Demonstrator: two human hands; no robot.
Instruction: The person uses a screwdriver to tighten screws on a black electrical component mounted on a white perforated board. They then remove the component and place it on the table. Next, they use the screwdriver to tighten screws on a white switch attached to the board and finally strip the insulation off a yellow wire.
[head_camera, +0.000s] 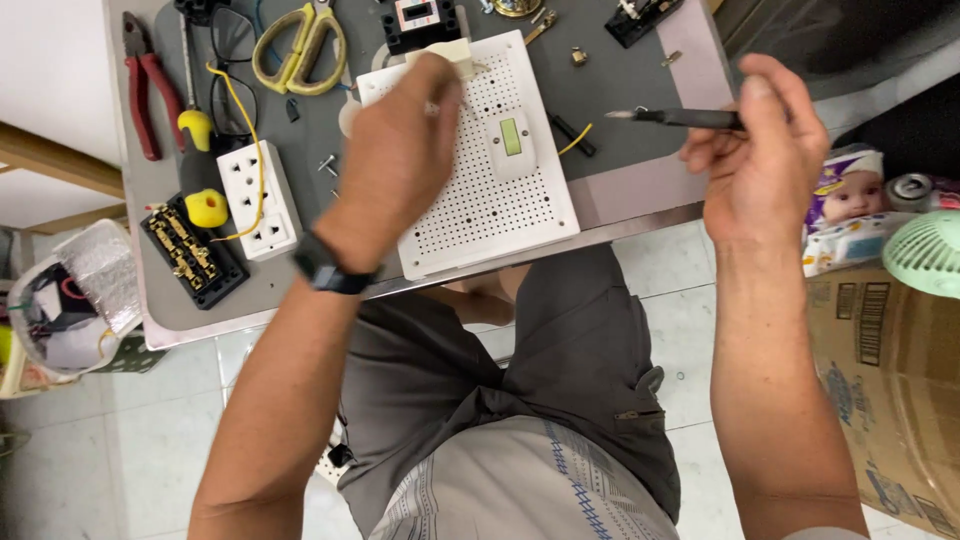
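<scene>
A white perforated board (478, 195) lies on the grey table (640, 185), with a white switch with a green rocker (511, 141) mounted on it. My left hand (393, 160) rests over the board's left part, fingers pinching a small cream-white block (452, 54) at the board's far edge. A black watch sits on that wrist. My right hand (762, 150) hovers off the table's right edge, holding a black-handled screwdriver (680, 118) whose tip points left above the table.
On the table's left lie red pliers (141, 82), a yellow-handled screwdriver (196, 125), a white socket block (257, 198), a black terminal strip (192, 254), glasses and yellow scissors (300, 48). Loose screws are scattered. A cardboard box (890, 370) and green fan stand right.
</scene>
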